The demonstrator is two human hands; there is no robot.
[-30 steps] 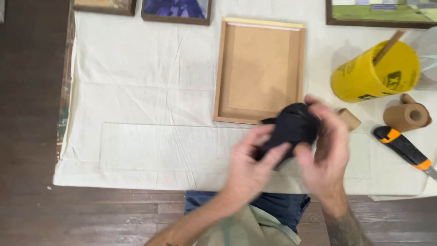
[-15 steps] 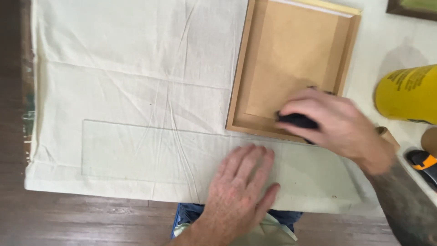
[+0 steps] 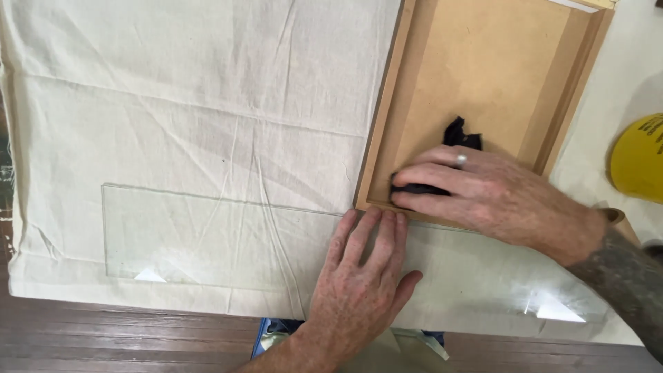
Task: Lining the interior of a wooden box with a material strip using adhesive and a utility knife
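Fingers of the right hand: curled down and closed over a black cloth, pressing it into the near left corner of the wooden frame. Fingers of the left hand: spread flat, holding nothing, palm down on the clear glass sheet.

Head view, entries:

1. Change. A second ago both hands were bunching the cloth in the air above the near edge of the drop cloth. Half a second ago the hands had parted, the right carrying the cloth to the frame's near edge, the left coming down on the glass. Now the right hand sits further inside the tray. My reading: gathering the cloth is over and wiping the frame's inside has begun, with the glass steadied meanwhile.

2. Black cloth. Crumpled, dark, mostly under the right fingers; a ragged tail sticks up behind the knuckles onto the brown backing board.

3. Wooden frame. Pale timber, raised rim, lying face up, its near edge just beside the glass and the left fingertips.

4. Glass sheet. Long, transparent, flat on the cream drop cloth, two bright glints near its front edge.

5. Yellow tub. Partly in view at the right edge, apart from the frame.

6. Dark wooden floor. Along the near side.
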